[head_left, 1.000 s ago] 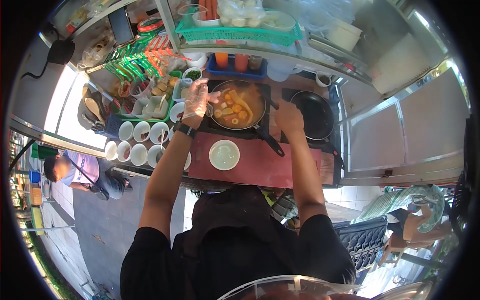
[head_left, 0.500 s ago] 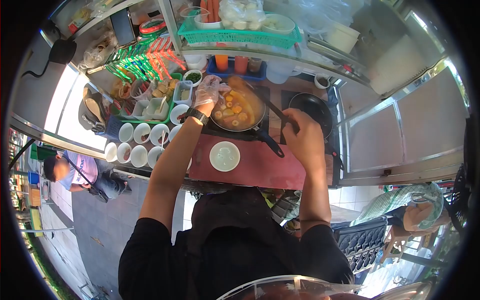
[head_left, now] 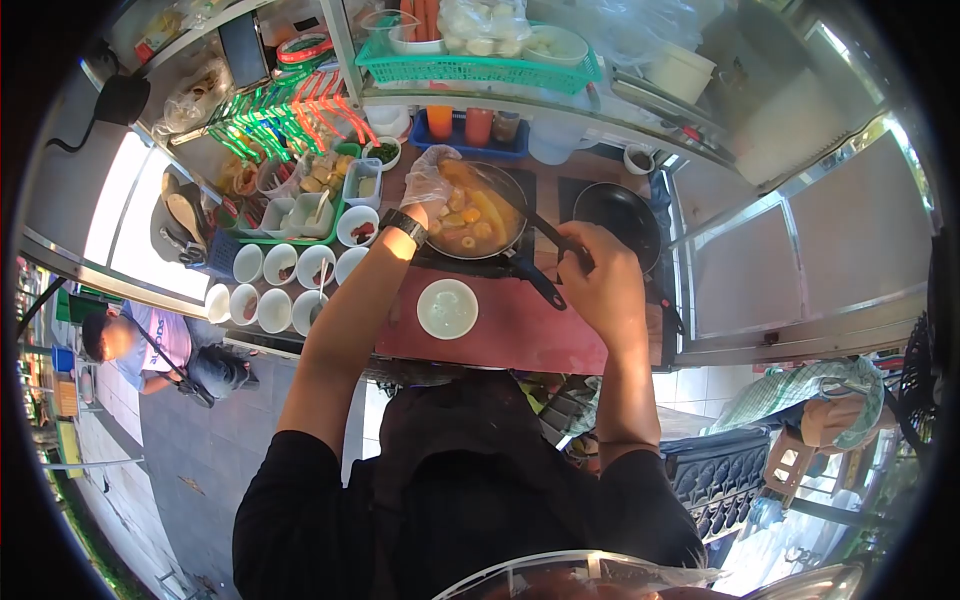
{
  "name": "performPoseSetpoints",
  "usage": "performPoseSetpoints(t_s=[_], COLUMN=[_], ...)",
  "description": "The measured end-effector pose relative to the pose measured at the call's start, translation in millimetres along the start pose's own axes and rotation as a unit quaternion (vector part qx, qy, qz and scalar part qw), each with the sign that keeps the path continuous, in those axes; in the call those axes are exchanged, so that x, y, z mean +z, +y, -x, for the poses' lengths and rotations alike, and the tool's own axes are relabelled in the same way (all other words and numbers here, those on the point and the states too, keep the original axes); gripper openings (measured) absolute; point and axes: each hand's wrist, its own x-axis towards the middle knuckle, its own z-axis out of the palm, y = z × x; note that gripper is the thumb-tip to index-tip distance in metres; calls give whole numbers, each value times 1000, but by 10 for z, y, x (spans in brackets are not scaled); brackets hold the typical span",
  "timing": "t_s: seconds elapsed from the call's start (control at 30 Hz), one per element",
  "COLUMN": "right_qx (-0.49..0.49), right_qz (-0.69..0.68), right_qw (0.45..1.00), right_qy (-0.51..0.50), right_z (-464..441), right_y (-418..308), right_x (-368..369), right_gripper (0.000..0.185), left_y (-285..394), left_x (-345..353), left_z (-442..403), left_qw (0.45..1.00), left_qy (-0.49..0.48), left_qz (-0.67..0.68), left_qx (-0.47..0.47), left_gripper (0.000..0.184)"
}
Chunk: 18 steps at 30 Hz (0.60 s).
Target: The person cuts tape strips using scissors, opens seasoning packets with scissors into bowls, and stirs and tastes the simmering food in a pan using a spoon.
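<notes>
A frying pan holds orange-brown broth with several pale round pieces and yellow chunks in it. My right hand is closed around the handle of a long black cooking utensil, which slants into the broth; its head is hidden there. At the pan's left rim is my left hand in a clear plastic glove. The glove and the angle hide how its fingers are set and whether they hold anything. In front of the pan, a white bowl with a little clear liquid sits on a red board.
A second black pan stands to the right. Several white bowls with small portions line the left counter beside ingredient tubs. Chopped greens and a blue tray of sauces lie behind. A seated person is at far left.
My left hand has turned and shifted slightly at the pan's left rim. The black utensil has moved through the broth, and the food pieces have shifted.
</notes>
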Motion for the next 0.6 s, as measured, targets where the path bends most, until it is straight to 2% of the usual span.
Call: performPoseSetpoints(t_s=[0.23,0.33,0.4,0.43,0.47,0.5,0.57,0.6], right_qx=[2,-4,-13,35,84,85,40,43], right_qz=[-6,-19,-29,-5,19,22,147,151], right_qw=[1000,1000,999,999,996,996,987,987], right_qy=[2,13,25,-6,-35,-32,-47,-42], right_z=[20,58,107,138,174,248,410,464], right_y=[-58,2,105,178,267,437,824,887], right_x=[-27,-29,16,56,121,276,675,803], right_gripper=[25,25,25,26,27,27,25,25], left_y=[118,167,412,560,757,873,915,940], left_x=[9,-19,-32,-77,-147,-201,-327,-374], left_z=[47,57,111,159,243,329,417,468], left_qw=[999,998,995,996,994,987,986,986], left_qy=[-4,15,27,26,5,-19,-30,-36], left_qz=[48,-38,-34,-32,29,89,106,120], left_qx=[-17,-41,-88,-85,-109,-133,-122,-113], left_gripper=[8,9,12,12,13,15,16,18])
